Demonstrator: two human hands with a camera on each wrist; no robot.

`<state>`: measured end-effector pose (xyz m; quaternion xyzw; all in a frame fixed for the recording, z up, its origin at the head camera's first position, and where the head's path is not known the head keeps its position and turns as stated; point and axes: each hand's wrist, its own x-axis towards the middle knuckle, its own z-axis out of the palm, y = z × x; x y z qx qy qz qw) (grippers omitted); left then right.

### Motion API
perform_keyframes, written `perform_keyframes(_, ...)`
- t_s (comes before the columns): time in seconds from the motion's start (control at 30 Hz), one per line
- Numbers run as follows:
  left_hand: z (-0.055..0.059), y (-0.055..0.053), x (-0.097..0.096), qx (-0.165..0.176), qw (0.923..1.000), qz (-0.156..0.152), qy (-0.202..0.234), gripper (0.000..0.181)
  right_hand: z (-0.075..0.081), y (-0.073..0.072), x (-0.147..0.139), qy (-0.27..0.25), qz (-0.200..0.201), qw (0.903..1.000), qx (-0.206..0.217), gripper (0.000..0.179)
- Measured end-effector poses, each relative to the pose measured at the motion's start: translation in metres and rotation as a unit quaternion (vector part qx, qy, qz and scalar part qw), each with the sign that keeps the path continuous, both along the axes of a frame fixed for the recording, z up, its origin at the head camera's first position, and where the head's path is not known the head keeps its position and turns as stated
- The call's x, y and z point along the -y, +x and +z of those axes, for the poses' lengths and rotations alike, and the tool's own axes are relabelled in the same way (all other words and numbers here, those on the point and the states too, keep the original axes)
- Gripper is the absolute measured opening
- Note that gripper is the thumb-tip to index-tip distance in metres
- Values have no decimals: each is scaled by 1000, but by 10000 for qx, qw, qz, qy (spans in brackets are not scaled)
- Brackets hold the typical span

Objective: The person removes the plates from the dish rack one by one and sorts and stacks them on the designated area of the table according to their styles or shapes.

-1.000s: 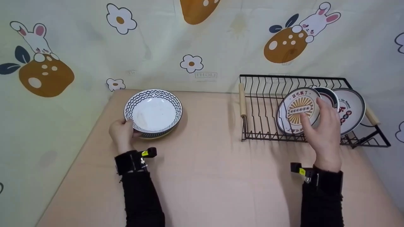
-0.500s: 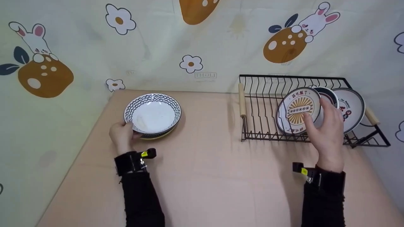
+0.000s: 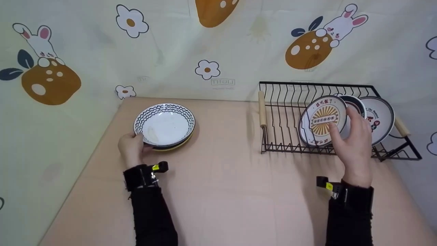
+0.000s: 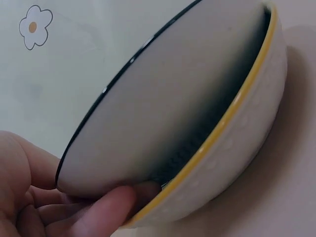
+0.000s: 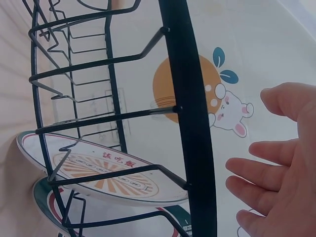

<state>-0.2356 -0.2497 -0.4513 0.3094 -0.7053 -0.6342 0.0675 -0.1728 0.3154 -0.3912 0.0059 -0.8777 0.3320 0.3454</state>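
My left hand point(image 3: 131, 147) grips the left rim of a white bowl with black wavy lines point(image 3: 167, 126), thumb on top. In the left wrist view, this dark-rimmed bowl point(image 4: 143, 103) tilts over a yellow-rimmed bowl point(image 4: 242, 138). The fingers point(image 4: 106, 210) reach between the two rims; the far rims touch or nearly so. Over at the dish rack, my right hand point(image 3: 355, 150) has its fingers spread in front of a plate with a sunburst print point(image 3: 322, 119). In the right wrist view that hand point(image 5: 281, 168) holds nothing and is apart from the rack's bar point(image 5: 195, 123).
A black wire dish rack point(image 3: 315, 83) with wooden handles point(image 3: 262, 108) stands at the back right. Behind the sunburst plate, a dark-rimmed dish point(image 3: 358, 102) and another printed plate point(image 3: 384, 116) lean in its slots. A patterned cloth point(image 3: 164, 51) hangs behind the table point(image 3: 225, 177).
The far side of the wavy-lined bowl has come down toward the yellow-rimmed bowl, with my left hand still at its rim. My right hand has shifted slightly to the right.
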Motion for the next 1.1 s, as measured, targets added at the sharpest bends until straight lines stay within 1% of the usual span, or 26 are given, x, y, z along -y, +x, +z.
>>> perform_keyframes(0.13,0,0,2,31,9998,-128,-122,44,1,1,-1,-34,-48,10000,38,59)
perform_keyframes(0.37,-1,1,5,41,9991,-150,-400,39,-1,0,-2,-5,-13,10000,0,60)
perform_keyframes(0.57,-3,0,8,163,9973,-398,-602,42,-4,-1,-2,-61,88,9999,94,60)
perform_keyframes(0.73,-2,0,7,227,9952,-476,-822,43,-6,-3,-3,19,176,9997,174,61)
perform_keyframes(0.8,0,2,5,255,9937,-489,-975,41,-5,-3,-4,75,175,9996,191,61)
perform_keyframes(0.97,5,4,4,276,9856,-495,-1592,40,-4,-4,-9,183,96,9995,229,61)
perform_keyframes(1.03,5,4,4,315,9828,-468,-1761,41,-4,-4,-11,162,68,9996,236,60)
perform_keyframes(1.1,6,5,3,375,9812,-443,-1840,41,-3,-4,-13,138,60,9996,247,60)
